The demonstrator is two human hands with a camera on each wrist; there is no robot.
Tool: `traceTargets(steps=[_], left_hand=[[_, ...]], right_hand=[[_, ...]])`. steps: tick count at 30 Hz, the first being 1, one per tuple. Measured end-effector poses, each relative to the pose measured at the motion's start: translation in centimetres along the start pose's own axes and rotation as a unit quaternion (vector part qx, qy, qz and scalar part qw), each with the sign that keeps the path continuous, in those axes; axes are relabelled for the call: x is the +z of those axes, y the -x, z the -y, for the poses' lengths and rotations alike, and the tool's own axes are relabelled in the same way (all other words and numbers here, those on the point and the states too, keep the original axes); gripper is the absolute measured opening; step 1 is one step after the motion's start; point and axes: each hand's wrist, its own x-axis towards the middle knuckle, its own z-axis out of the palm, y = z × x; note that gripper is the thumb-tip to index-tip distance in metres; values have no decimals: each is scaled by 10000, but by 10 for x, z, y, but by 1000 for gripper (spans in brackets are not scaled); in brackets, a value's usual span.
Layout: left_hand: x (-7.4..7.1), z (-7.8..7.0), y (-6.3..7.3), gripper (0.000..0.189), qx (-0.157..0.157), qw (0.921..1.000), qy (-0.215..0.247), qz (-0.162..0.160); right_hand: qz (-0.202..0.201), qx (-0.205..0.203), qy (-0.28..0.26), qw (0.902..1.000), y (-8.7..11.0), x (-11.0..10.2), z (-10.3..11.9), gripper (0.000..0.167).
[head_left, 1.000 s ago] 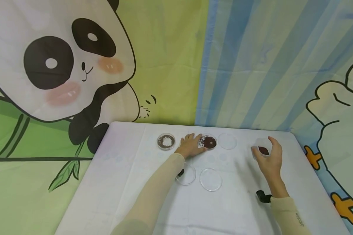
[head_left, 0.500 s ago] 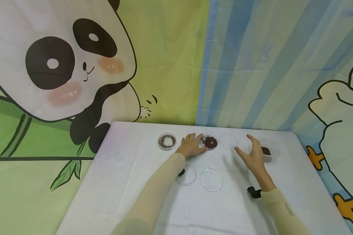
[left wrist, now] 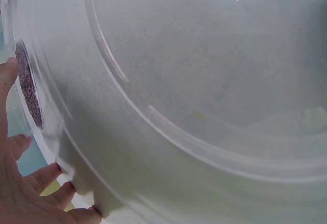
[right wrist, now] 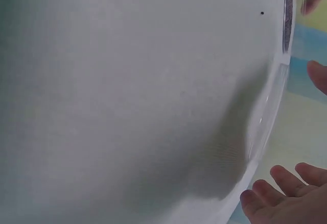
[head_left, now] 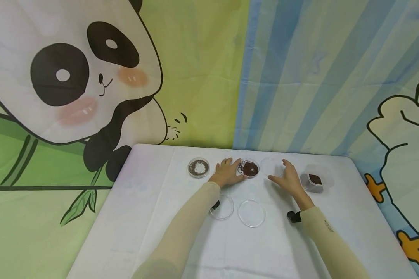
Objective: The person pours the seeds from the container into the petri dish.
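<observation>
Beside my left hand (head_left: 227, 172) is a petri dish (head_left: 248, 169) partly filled with dark brown granules. The thumb and index finger hold its left side, while the other fingers spread on the white table. In the left wrist view, the thumb (left wrist: 7, 73) lies at the dish's rim. My right hand (head_left: 288, 179) reaches toward an empty clear petri dish (head_left: 271, 167), thumb and fingers spread wide and nothing between them. Behind it on the right stands a clear box (head_left: 312, 184) with dark brown granules inside.
Left of my left hand sits another petri dish (head_left: 198, 167) with brown granules and a pale middle. Two clear round lids, a left lid (head_left: 227, 217) and a right lid (head_left: 251, 226), lie nearer me. Printed cloth (head_left: 195, 77) hangs behind the table (head_left: 153, 217).
My right hand has let go of the clear box, leaving it on the table, and moved left toward the empty petri dish. The left hand stays at its dish.
</observation>
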Motion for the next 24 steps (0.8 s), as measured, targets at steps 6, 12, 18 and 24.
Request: traceTargets(steps=[6,12,18,24], left_hand=[[2,0,-2,79,10,10000,-96,2],[5,1,-4,80,42,9999,-106,-26],[9,3,-8,80,97,9997,-226,-61],[8,4,-7,80,98,9998,-190,-43]], right_hand=[[166,120,175,9996,-10,1,1,100],[240,193,409,9987,-16,4,0,102],[237,289,606,9975,-19,6,0,100],[271,268,632,9973,-16,5,0,100]])
